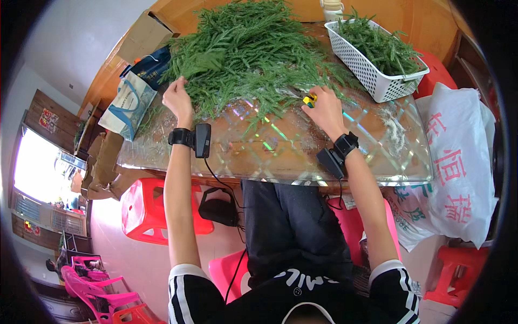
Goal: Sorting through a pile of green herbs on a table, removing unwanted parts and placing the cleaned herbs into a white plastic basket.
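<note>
A big heap of green needle-leaved sprigs (248, 48) covers the far half of the table. My left hand (178, 101) is at the heap's left edge, its fingers pinched together. A lighter, blurred green sprig (204, 63) extends from its fingertips over the heap. My right hand (327, 112) is closed around the yellow-and-black handles of a pair of scissors (309, 100). Their metal blades point left into the near edge of the greenery and are partly hidden among the needles.
A white perforated basket (379, 86) of cut sprigs stands at the far right. A tote bag (127, 108), a dark blue bag (154, 66) and cardboard (145, 38) lie at the left. White powder (394, 132) marks the clear-covered table (280, 156). A white sack (456, 162) bulges beside it.
</note>
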Tool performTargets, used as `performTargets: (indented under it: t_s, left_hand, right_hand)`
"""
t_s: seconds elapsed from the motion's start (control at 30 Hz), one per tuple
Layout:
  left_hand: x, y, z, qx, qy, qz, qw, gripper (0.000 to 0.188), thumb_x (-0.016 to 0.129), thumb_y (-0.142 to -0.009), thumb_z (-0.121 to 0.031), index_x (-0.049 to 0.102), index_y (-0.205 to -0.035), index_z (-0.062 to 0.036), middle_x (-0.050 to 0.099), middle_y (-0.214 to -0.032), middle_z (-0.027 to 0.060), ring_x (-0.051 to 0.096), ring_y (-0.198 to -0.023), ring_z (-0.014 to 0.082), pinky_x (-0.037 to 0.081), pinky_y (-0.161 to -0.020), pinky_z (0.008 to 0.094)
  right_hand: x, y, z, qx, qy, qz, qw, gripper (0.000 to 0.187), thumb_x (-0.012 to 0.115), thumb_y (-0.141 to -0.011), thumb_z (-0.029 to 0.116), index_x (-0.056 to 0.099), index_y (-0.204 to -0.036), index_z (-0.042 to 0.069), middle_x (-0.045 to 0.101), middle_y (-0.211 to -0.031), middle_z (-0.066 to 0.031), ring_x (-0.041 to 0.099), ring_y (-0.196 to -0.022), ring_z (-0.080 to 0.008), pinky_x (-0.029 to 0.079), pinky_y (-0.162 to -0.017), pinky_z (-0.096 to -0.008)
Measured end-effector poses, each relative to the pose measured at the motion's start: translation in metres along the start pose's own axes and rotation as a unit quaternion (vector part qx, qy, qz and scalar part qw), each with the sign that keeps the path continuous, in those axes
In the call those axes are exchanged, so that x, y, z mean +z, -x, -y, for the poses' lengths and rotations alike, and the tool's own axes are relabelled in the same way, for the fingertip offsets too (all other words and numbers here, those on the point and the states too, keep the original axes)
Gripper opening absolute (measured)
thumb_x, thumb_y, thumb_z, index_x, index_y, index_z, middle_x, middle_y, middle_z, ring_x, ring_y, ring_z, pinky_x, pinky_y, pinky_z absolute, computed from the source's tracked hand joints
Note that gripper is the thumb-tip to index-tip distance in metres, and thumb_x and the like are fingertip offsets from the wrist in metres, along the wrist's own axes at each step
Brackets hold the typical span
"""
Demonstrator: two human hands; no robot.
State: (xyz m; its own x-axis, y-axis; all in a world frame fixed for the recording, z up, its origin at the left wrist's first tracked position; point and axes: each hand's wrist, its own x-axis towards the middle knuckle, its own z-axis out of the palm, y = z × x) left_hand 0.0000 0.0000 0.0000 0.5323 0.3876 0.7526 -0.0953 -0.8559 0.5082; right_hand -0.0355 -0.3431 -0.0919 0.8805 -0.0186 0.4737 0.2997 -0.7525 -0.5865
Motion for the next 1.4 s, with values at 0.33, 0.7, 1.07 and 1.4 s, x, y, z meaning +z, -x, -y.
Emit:
performTargets:
  t_s: [0.33,0.7,1.07,1.4]
  left_hand:
    - [0.014,0.015,-0.026,0.022,0.051,-0.034,0.998,0.024,0.060,-0.083,-0.025,0.069,-0.077,-0.0034,0.055,-0.052,0.0093,0.044,-0.047,0.0127,0.036,-0.049,0.0308]
    - [0.048,0.023,-0.038,-0.039,0.159,-0.025,0.986,0.026,0.060,-0.084,-0.025,0.070,-0.079,-0.0016,0.047,-0.052,-0.0035,0.037,-0.046,0.0055,0.028,-0.044,0.0246]
    - [0.051,0.031,-0.048,-0.248,0.480,0.010,0.842,0.028,0.055,-0.089,-0.023,0.063,-0.081,0.0019,0.032,-0.048,-0.0078,0.026,-0.039,0.0011,0.016,-0.037,0.0201]
    - [0.063,0.063,-0.063,-0.186,0.428,0.070,0.882,0.029,0.055,-0.090,-0.024,0.062,-0.085,0.0032,0.028,-0.050,-0.0095,0.022,-0.040,0.0005,0.014,-0.038,0.0214]
  right_hand:
    - [0.002,0.001,0.001,-0.005,-0.005,-0.017,1.000,0.037,0.073,-0.064,0.017,0.058,-0.095,0.002,0.057,-0.091,-0.0136,0.055,-0.091,-0.0328,0.047,-0.076,-0.0417]
    - [0.000,0.000,-0.003,0.002,0.004,-0.024,1.000,0.037,0.074,-0.064,0.018,0.059,-0.095,0.003,0.057,-0.092,-0.0134,0.055,-0.092,-0.0320,0.046,-0.076,-0.0424]
    - [0.000,0.001,-0.002,0.014,0.006,-0.014,1.000,0.037,0.074,-0.064,0.019,0.059,-0.094,0.003,0.057,-0.093,-0.0128,0.055,-0.091,-0.0316,0.046,-0.075,-0.0419]
    - [0.000,0.001,-0.004,0.017,0.048,-0.013,0.999,0.038,0.074,-0.064,0.019,0.059,-0.095,0.003,0.057,-0.097,-0.0129,0.051,-0.097,-0.0310,0.044,-0.078,-0.0434]
